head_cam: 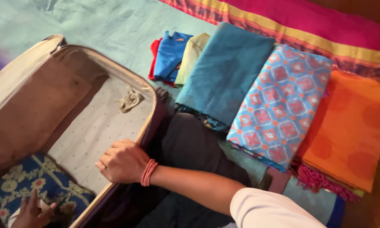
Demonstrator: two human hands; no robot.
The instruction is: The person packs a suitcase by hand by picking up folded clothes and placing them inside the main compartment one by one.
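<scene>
My left hand (31, 211) is cut off by the bottom edge, so only my fingers show on the blue floral cloth (38, 181), whose lower end also runs out of view. My right hand (122, 162) curls over the suitcase (150, 126) rim, fingertips hidden inside. The orange cloth (350, 126) seems to continue past the right edge.
</scene>
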